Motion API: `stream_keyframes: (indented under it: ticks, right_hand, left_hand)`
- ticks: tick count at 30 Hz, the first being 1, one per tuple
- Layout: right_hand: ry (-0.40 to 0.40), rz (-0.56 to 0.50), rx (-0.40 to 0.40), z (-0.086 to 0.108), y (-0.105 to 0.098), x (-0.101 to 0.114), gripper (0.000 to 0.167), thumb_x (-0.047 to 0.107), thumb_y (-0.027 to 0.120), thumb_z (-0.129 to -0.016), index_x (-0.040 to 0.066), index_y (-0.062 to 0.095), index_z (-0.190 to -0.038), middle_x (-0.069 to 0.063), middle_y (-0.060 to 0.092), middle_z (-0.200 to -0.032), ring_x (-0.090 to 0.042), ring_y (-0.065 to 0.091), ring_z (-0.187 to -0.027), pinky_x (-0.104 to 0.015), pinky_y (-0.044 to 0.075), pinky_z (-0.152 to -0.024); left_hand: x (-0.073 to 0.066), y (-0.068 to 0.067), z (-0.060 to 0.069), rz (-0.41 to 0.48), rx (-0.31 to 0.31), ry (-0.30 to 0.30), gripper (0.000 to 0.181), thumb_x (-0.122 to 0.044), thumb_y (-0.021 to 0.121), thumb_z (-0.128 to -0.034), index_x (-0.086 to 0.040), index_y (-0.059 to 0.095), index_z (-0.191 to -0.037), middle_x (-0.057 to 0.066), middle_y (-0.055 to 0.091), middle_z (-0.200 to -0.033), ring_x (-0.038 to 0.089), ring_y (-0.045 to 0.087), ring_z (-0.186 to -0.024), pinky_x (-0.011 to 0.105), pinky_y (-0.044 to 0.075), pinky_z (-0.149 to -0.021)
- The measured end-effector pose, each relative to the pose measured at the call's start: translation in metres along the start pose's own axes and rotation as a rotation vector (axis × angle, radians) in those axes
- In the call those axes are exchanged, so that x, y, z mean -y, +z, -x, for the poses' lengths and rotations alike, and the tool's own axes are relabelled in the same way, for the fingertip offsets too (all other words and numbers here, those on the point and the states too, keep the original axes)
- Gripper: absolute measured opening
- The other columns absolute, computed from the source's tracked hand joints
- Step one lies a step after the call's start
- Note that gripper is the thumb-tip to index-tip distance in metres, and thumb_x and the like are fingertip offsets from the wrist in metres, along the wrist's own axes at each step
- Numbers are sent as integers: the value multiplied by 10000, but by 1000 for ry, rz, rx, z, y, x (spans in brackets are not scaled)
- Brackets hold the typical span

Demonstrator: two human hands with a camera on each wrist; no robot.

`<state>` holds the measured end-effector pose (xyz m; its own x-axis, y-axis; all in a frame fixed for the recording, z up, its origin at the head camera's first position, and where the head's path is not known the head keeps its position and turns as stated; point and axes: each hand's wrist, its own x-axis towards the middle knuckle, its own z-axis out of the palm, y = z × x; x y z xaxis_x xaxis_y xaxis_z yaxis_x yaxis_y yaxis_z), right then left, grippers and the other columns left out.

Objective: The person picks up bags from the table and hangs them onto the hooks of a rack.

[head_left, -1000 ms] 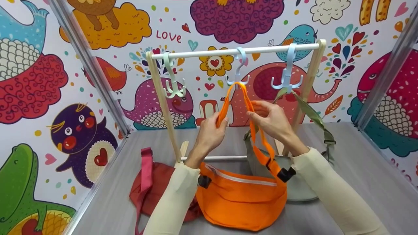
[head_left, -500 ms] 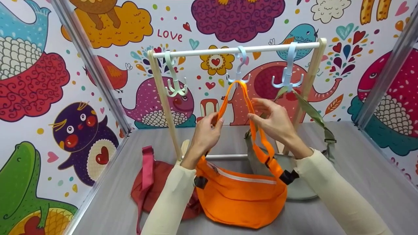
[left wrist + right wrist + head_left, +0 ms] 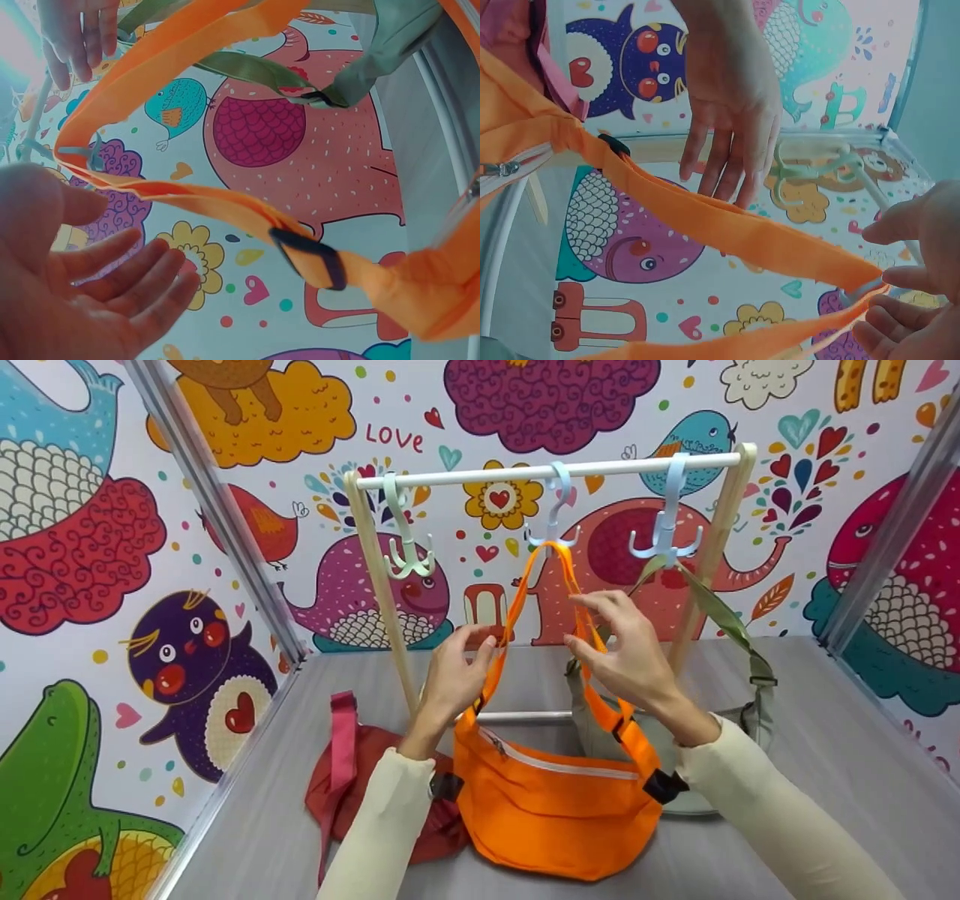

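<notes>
Orange strap (image 3: 735, 231) on the middle hook (image 3: 553, 529) above the left hand (image 3: 454, 671) and right hand (image 3: 634, 656), their fingers parted and empty, the orange bag (image 3: 555, 817) below seems hung like the green bag (image 3: 600, 733) beyond, leaving the red bag (image 3: 364, 754) left of them unhung.

Left of the grey-green fabric bag (image 3: 596, 741) lies a dark-red fabric bag (image 3: 364, 761); behind the former rises a white, cartoon-printed wall (image 3: 405, 405).
</notes>
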<state>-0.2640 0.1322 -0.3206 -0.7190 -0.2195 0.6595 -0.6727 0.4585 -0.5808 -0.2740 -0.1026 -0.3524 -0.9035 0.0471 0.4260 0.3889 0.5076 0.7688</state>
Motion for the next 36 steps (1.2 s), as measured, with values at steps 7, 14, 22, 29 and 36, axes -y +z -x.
stream_keyframes:
  ticks: [7, 14, 22, 29, 36]
  right_hand:
    - [-66, -15, 50, 12, 11, 5, 417, 63, 758, -849, 20, 649, -1249, -151, 594, -1209, -243, 571, -1057, -446, 486, -911]
    - [-94, -36, 132, 27, 29, 2, 427, 84, 776, -838, 43, 653, -1245, -87, 604, -1198, -205, 570, -1007, -419, 502, -882]
    - [-57, -69, 327, 56, 58, -5, 382, 121, 755, -874, 55, 651, -1236, -61, 612, -1207, -257, 619, -1041, -440, 533, -891]
    - [-58, -27, 458, 75, 78, -12, 353, 150, 726, -901, 44, 654, -1229, -69, 625, -1202, -242, 612, -1089, -466, 509, -944]
    - [-67, 25, 577, 97, 97, -22, 335, 138, 727, -890, 18, 664, -1196, -106, 635, -1191, -258, 606, -1106, -460, 503, -950]
  left_hand:
    - [13, -8, 9, -14, -19, -48, 293, -217, 580, -1008, -40, 626, -1236, 118, 661, -1173, 268, 623, -1091, 406, 521, -944]
    - [27, -21, 17, -41, -9, -113, 285, -206, 572, -1011, -61, 626, -1251, 117, 660, -1170, 268, 624, -1082, 418, 515, -957]
    - [49, -34, 31, -129, -17, -204, 281, -201, 606, -988, -34, 650, -1210, 138, 684, -1109, 278, 635, -1018, 439, 511, -944]
    - [62, -40, 41, -163, 36, -223, 256, -175, 618, -976, -15, 665, -1170, 148, 692, -1049, 293, 646, -982, 438, 521, -920]
    - [75, -42, 52, -202, 164, -327, 232, -178, 608, -984, -46, 653, -1169, 128, 669, -1049, 267, 611, -922, 412, 544, -857]
